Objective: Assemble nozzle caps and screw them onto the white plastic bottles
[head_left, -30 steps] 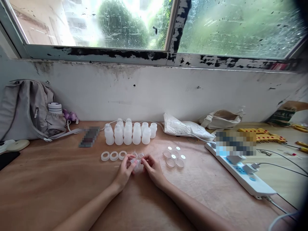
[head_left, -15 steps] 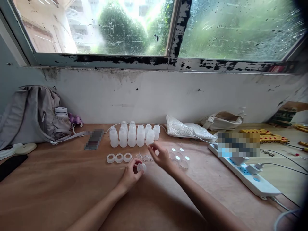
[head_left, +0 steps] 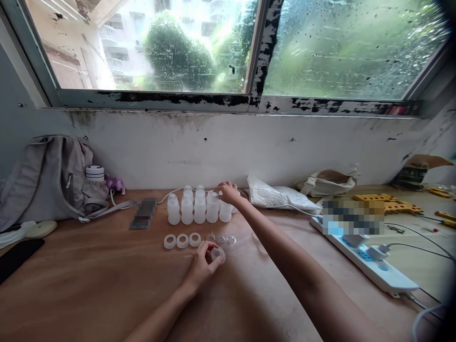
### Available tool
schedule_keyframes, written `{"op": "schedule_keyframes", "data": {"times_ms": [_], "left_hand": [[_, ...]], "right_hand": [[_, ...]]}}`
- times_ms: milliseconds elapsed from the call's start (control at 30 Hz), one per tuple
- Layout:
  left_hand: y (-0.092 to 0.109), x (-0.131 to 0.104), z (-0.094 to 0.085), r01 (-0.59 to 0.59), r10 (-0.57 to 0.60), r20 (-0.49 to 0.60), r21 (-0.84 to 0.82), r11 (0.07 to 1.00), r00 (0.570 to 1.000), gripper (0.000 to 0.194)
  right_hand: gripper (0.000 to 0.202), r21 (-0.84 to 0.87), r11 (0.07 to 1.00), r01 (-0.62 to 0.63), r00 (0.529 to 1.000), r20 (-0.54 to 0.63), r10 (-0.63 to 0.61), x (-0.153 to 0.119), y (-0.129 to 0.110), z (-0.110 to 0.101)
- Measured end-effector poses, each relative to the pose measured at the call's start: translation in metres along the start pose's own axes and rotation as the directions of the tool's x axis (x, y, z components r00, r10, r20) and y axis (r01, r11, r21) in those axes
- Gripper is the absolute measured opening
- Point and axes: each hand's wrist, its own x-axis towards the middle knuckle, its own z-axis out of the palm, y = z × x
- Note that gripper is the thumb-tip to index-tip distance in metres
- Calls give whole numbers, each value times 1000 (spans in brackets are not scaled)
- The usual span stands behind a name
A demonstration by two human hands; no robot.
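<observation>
My left hand (head_left: 202, 265) rests on the wooden table (head_left: 89, 285) and pinches a small clear plastic cap (head_left: 218, 255) between thumb and fingers. My right hand (head_left: 228, 192) reaches far forward over the cluster of several small white plastic bottles (head_left: 194, 209), its fingers closing around one bottle at the cluster's right end. Three white rings (head_left: 182, 241) lie in a row in front of the bottles, with three small clear rings (head_left: 221, 239) beside them. My right forearm hides the clear discs on the right.
A grey backpack (head_left: 50, 180) with a white bottle (head_left: 94, 173) leans at the back left. A phone (head_left: 143, 213) lies near it. A white plastic bag (head_left: 281, 195), a beige pouch (head_left: 329, 181), a white power strip (head_left: 370, 266) and yellow parts (head_left: 395, 202) sit to the right.
My right hand left the small cap and stretched forward to the bottles at the back. My left hand kept the cap and stayed near the rings.
</observation>
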Motion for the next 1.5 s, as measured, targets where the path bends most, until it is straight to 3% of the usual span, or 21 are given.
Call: {"op": "schedule_keyframes", "data": {"times_ms": [167, 367, 500, 600, 633, 767, 933, 1033, 1200, 1367, 1500], "left_hand": [[0, -1, 0, 5, -6, -34, -45, 999, 999, 19], [0, -2, 1, 27, -34, -99, -66, 997, 995, 20], [2, -2, 0, 46, -52, -100, -64, 997, 994, 21], [5, -3, -1, 72, -81, -82, -108, 992, 993, 22], [6, -3, -1, 79, -90, -80, -136, 988, 993, 22], [6, -2, -2, 66, -92, -106, -229, 971, 990, 21], [7, -1, -1, 72, -110, -98, -330, 941, 989, 24], [10, -4, 2, 73, -110, -84, -358, 931, 990, 25], [12, -8, 6, 54, -104, -133, -333, 941, 986, 29], [7, -6, 7, 67, -145, -179, -378, 923, 973, 27], [6, -5, 7, 62, -145, -187, -391, 918, 972, 25]], "right_hand": [[14, 50, 999, 1, 999, -32, 1, 4, 1, 3], [14, 218, 976, -21, 966, -247, 76, 2, 5, -30], [23, 348, 937, 20, 903, -408, 132, -21, 4, -61], [25, 572, 799, 187, 802, -559, 212, -58, -5, -74], [28, 609, 765, 211, 800, -557, 223, -73, -9, -74], [31, 697, 699, 159, 888, -411, 208, -136, -20, -52], [30, 653, 752, 92, 956, -268, 116, -187, -18, -5], [36, 631, 768, 109, 971, -234, 54, -199, -17, 11], [67, 626, 771, 115, 992, -105, -63, -210, -25, 20], [62, 583, 805, 108, 994, -56, -93, -214, -26, 24], [63, 611, 788, 75, 997, -59, -49, -216, -22, 29]]}}
